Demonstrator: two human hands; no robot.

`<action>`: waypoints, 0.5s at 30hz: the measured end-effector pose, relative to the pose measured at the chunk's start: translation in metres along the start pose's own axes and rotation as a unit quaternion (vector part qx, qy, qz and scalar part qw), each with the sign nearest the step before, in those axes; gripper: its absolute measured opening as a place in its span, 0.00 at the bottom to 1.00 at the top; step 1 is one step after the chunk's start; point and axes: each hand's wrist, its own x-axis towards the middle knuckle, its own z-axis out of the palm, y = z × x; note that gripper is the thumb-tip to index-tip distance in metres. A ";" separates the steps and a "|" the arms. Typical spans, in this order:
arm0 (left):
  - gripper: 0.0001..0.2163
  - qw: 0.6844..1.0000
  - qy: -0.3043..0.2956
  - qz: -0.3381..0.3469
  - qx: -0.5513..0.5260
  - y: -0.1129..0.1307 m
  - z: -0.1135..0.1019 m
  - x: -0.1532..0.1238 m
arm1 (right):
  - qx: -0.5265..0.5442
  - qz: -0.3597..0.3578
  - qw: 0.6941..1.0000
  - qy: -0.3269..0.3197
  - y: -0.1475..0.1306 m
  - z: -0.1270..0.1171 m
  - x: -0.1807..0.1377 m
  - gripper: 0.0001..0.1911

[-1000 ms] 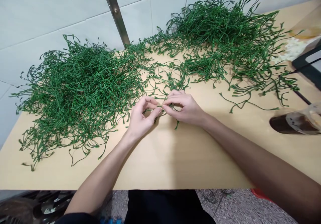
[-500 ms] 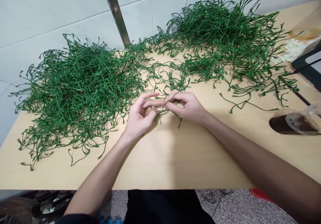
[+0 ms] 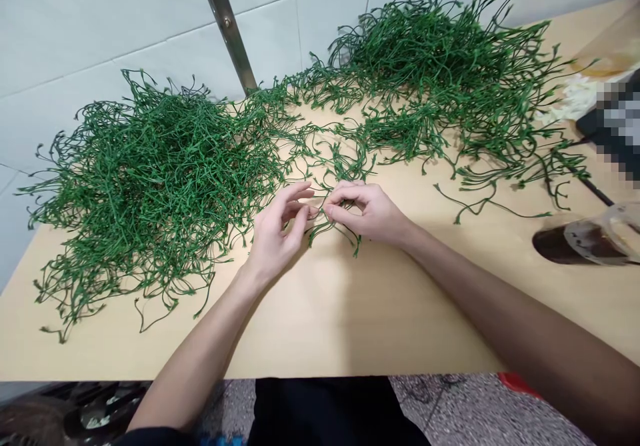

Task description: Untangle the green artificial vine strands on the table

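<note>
Thin green stems with small forked tips, apparently artificial, cover much of the table. My left hand (image 3: 277, 233) is closed in a pinch, thumb against fingertips, at a green stem (image 3: 323, 201) in the middle. Facing it from the right, my right hand (image 3: 374, 213) also pinches at this stem, the fingertips of both hands almost meeting. Part of the stem is hidden behind the fingers. More loose stems (image 3: 356, 245) stick out below and behind my hands. To the left lies a large tangled heap of stems (image 3: 170, 166).
A second heap of stems (image 3: 425, 53) rises at the back right against the tiled wall (image 3: 270, 26). A metal post (image 3: 227, 26) stands behind the table (image 3: 300, 326). At right are a cup of dark drink (image 3: 575, 243), a pixelated dark device (image 3: 620, 129) and white bits (image 3: 575, 96).
My left fingers have bent and drawn slightly back, the thumb now meeting the fingertips. My right hand has shifted slightly left, still pinching. The camera view has moved a little.
</note>
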 end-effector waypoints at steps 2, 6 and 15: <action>0.17 1.000 0.002 -0.011 0.006 -0.001 0.001 0.000 | -0.003 0.000 1.000 -0.001 -0.001 0.000 0.000 0.10; 0.18 0.998 -0.011 0.012 0.053 0.002 0.000 -0.001 | -0.005 -0.006 1.000 -0.009 -0.002 0.000 0.000 0.09; 0.10 0.974 -0.041 0.157 0.157 0.009 -0.001 0.002 | -0.021 -0.059 0.997 -0.041 0.004 -0.001 0.001 0.10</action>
